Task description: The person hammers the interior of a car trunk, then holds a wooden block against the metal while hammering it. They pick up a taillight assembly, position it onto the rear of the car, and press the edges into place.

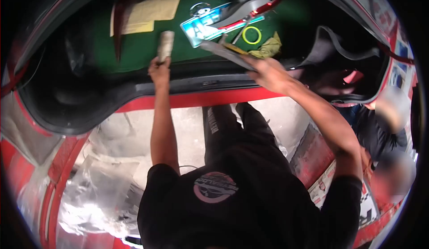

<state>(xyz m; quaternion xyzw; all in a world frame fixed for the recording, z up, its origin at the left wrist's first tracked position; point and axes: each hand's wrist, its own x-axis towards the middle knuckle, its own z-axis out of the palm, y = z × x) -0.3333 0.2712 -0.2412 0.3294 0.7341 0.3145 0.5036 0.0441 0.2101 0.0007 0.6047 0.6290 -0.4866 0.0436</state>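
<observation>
My left hand point(159, 73) is closed around the lower end of a short pale stick-like piece point(166, 44), which stands up from the fingers over the green trunk floor. Its exact kind is too blurred to make out. In my right hand point(271, 75) is a long flat grey tool point(225, 52), pointing left, its near end hidden by the fingers and its outline smeared. Just beyond that tool lie a blue-and-white package point(195, 31), a yellow-green ring point(251, 35) and a crumpled yellowish cloth point(269, 46).
The trunk's black sill point(187, 83) and red rear edge point(192, 99) run in front of me. Yellowish paper sheets point(154, 11) and a grey part with red trim point(250, 8) lie inside. Plastic sheeting point(100, 191) is at lower left. Other people point(384, 133) are at the right.
</observation>
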